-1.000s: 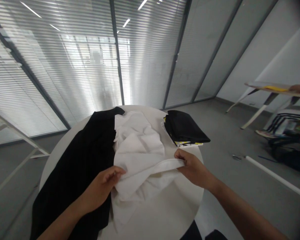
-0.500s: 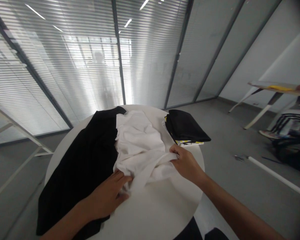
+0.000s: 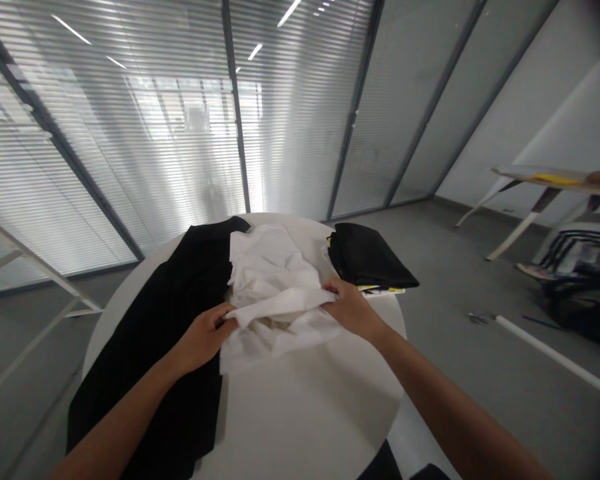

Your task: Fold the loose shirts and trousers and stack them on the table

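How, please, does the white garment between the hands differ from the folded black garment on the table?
The white garment is crumpled, while the black garment is neatly folded. The left hand and right hand grip the white one; no hand touches the black one. Both rest on the round white table.

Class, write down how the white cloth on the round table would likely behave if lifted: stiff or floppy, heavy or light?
The white cloth looks floppy, since it lies in soft creases. It is probably light for its size: the left hand and right hand seem to raise a fold with just a pinch.
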`<move>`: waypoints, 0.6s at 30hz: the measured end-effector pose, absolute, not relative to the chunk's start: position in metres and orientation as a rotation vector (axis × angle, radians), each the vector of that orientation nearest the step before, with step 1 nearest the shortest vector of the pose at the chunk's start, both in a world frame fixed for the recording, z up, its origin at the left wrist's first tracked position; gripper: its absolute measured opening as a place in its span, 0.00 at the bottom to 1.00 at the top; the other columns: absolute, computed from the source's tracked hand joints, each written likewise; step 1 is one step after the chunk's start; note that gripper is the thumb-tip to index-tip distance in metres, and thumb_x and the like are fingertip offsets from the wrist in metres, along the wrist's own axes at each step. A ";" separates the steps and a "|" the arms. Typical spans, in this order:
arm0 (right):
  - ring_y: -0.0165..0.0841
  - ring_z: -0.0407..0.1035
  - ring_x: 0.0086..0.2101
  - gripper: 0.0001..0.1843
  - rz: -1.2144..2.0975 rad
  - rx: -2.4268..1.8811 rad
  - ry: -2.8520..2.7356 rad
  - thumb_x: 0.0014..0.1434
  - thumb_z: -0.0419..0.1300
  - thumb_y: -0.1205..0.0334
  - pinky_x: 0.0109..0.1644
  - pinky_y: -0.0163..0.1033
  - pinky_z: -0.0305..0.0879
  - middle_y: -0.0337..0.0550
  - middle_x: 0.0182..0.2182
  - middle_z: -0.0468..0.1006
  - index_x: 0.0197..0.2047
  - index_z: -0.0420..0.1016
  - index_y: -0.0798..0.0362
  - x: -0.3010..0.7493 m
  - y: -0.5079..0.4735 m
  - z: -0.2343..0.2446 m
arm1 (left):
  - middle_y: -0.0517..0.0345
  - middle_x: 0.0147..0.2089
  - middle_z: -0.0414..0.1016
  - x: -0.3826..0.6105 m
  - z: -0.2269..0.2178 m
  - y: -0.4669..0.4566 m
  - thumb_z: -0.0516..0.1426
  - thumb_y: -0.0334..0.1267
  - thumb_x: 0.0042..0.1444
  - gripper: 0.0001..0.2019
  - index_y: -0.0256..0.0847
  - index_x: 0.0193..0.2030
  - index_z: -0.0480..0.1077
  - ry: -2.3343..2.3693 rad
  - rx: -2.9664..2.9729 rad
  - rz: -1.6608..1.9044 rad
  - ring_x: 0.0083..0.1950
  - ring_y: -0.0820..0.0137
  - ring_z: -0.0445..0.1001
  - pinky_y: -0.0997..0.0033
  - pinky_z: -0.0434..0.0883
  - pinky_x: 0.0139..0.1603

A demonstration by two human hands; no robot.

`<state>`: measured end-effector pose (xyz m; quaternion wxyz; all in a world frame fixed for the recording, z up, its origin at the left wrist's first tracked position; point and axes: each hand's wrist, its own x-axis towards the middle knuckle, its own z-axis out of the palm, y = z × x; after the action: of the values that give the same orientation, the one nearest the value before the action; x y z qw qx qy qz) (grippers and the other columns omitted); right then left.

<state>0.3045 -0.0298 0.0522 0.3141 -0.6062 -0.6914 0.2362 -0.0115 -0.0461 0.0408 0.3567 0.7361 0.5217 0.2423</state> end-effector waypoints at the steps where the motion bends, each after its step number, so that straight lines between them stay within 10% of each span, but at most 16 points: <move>1: 0.32 0.66 0.32 0.06 0.730 -1.544 -1.864 0.45 0.60 0.67 0.35 0.35 0.57 0.37 0.28 0.71 0.31 0.68 0.53 0.307 -0.037 0.057 | 0.60 0.33 0.72 -0.013 0.042 -0.052 0.51 0.45 0.58 0.13 0.39 0.37 0.71 1.350 1.873 0.628 0.35 0.69 0.69 0.73 0.64 0.36; 9: 0.27 0.64 0.28 0.15 1.556 -1.172 -1.542 0.46 0.66 0.62 0.28 0.31 0.58 0.33 0.29 0.68 0.36 0.66 0.52 0.324 -0.067 0.066 | 0.60 0.35 0.73 -0.013 0.050 -0.077 0.52 0.44 0.57 0.12 0.40 0.38 0.72 1.392 1.667 0.741 0.36 0.69 0.70 0.71 0.65 0.39; 18: 0.28 0.64 0.25 0.13 1.403 -1.330 -1.135 0.47 0.63 0.59 0.24 0.32 0.62 0.33 0.26 0.68 0.35 0.65 0.51 0.304 -0.072 0.066 | 0.55 0.41 0.76 0.000 0.036 -0.080 0.48 0.39 0.59 0.17 0.40 0.47 0.74 1.488 1.817 0.557 0.42 0.66 0.72 0.69 0.66 0.46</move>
<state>0.3039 -0.0723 0.0661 0.4347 -0.5341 -0.4561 0.5637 -0.0003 -0.0795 0.0356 0.3560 0.7035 0.5760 0.2156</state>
